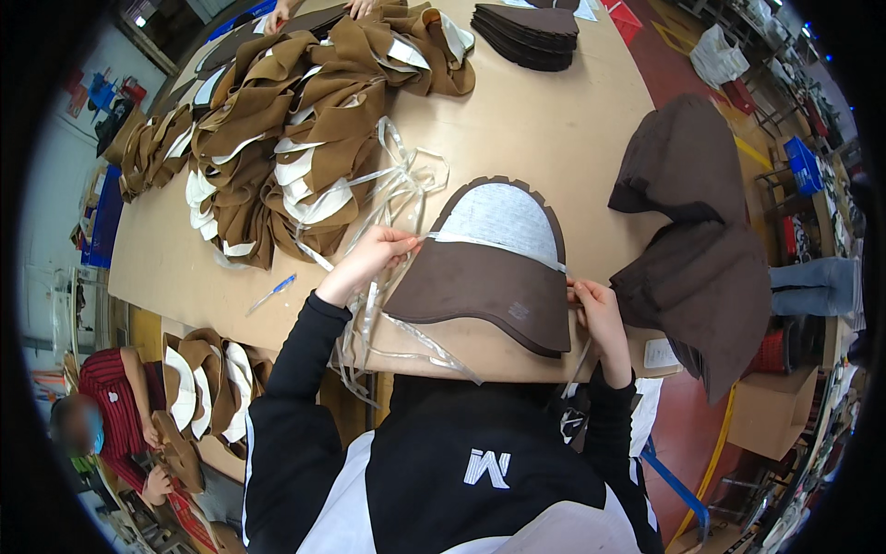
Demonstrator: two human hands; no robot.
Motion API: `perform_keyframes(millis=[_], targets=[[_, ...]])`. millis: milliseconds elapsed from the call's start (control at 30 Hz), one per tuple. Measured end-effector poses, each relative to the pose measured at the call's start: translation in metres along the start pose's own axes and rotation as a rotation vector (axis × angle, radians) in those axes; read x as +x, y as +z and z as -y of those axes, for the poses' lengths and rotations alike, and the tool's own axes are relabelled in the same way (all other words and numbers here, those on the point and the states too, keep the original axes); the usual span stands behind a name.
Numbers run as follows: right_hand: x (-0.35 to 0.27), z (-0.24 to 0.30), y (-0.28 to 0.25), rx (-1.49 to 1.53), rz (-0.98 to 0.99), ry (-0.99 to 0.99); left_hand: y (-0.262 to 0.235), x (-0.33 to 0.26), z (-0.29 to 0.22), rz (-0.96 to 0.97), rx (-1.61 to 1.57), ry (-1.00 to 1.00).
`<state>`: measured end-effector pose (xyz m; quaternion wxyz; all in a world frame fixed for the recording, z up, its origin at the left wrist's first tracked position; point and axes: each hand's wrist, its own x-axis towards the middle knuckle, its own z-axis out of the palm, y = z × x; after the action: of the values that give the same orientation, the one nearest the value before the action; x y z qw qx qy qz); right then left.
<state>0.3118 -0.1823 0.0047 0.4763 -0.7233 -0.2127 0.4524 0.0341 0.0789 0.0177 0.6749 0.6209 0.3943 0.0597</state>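
A dark brown, flat shoe-upper piece (480, 291) lies in front of me, its rounded, notched end pointing away. A pale grey fabric patch (503, 217) covers that rounded end. Across the patch's near edge stretches a thin whitish tape (498, 253). My left hand (380, 253) pinches this tape at the piece's left side. On the other side, my right hand (600, 312) has its fingers closed at the piece's edge where the tape comes over, and a strand hangs below it. Loose tape strands (411, 175) tangle beyond and around my left hand.
Brown and white pieces (305, 120) are heaped at far left. Dark brown stacks stand at far right (526, 37) and over the table's right edge (688, 240). A blue pen (272, 294) lies left. Another person's hands (281, 14) show at the far edge; a co-worker (115, 406) sits lower left.
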Motion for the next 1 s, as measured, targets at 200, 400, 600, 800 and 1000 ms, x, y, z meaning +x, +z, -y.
perform_keyframes(millis=[200, 400, 600, 800, 1000], targets=[[-0.014, 0.001, 0.004, 0.158, 0.054, 0.104, -0.007, 0.001, 0.008, 0.104, 0.073, -0.071], [-0.022, -0.003, 0.014, 0.166, -0.02, 0.119, 0.002, 0.005, 0.002, 0.069, 0.178, -0.096], [-0.078, -0.025, 0.009, 0.175, 0.095, 0.27, 0.024, -0.039, 0.027, 0.168, 0.27, -0.147], [-0.105, -0.013, 0.0, 0.161, 0.229, 0.498, 0.045, -0.067, 0.028, 0.229, 0.066, -0.223], [-0.102, -0.015, 0.01, 0.159, 0.198, 0.427, 0.049, -0.065, 0.041, 0.233, 0.293, -0.125]])
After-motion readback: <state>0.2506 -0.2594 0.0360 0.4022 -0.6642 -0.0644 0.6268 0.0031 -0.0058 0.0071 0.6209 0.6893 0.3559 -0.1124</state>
